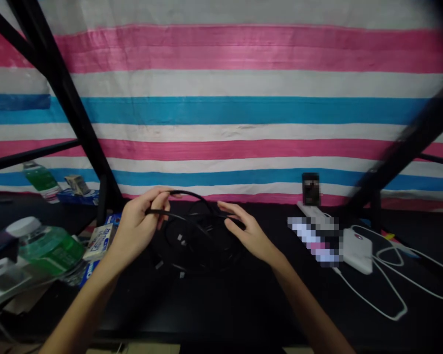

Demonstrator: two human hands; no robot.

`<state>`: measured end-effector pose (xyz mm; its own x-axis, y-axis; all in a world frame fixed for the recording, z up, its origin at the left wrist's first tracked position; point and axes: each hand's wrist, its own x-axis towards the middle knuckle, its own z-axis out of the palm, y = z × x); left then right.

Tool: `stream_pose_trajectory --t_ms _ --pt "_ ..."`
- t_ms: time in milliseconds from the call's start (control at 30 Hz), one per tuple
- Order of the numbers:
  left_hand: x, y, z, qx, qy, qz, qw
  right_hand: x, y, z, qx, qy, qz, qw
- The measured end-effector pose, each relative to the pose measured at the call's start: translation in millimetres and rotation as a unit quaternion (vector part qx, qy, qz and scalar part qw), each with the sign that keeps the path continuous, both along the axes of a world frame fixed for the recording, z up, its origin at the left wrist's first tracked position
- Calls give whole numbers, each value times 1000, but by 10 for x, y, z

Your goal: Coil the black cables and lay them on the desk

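Note:
A black cable point(182, 216) hangs in loose loops over the middle of a black table point(214, 305). My left hand point(142, 214) is closed around part of it, thumb and fingers pinching the strands. At the other side of the loops, my right hand point(247, 231) has its fingers apart, and its fingertips are next to the cable; whether they touch it I cannot tell. Beneath and among the loops, small pale pieces that look like connector ends or tags show against the dark surface. Much of the cable blends into the black tabletop.
On the left are a green-labelled bottle point(49, 250), a small box point(99, 241), a white adapter point(5, 275) and another bottle point(40, 182). To the right lie a white power bank point(357, 250), white cords point(386, 290) and a power strip point(313, 214). Black frame bars flank a striped sheet.

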<state>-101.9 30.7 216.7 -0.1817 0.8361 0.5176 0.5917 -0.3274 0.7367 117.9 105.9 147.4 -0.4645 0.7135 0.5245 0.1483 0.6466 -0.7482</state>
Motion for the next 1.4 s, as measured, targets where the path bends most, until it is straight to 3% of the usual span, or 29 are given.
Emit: stream_pose_trajectory --t_ms 100,233,367,467,567,700,867,1033,1100,1233,1333,1400 --pt "51 20 51 62 -58 38 996 -128 -9 -74 -30 -1 21 999" --pt "-50 143 -37 102 -175 62 977 -132 -23 -195 -23 13 -12 1000" --pt "-286 227 -184 28 -200 77 976 122 37 -391 -46 56 -60 996" --pt "-495 263 -313 -46 -127 82 987 361 153 -547 -68 127 -121 982" --pt "-618 346 -461 -107 -78 68 989 496 275 -598 -97 204 -143 963" --pt "-468 506 -670 -187 -110 -13 976 440 361 -452 -132 298 -135 936" --pt "-194 598 -886 -211 -148 -65 964 335 481 -278 -175 298 -135 929" --pt "-316 582 -983 -282 -144 5 949 436 701 -449 -245 267 -86 928" --pt "-343 569 -986 -296 -120 0 948 457 733 -560 -293 247 -53 922" --pt "-256 572 -899 -233 -65 -58 969 413 662 -725 -321 215 -16 922" --pt "-108 583 -785 -118 37 15 992 367 619 -803 -326 207 12 922" --pt "32 586 -760 -76 122 45 989 365 639 -852 -316 208 26 925"
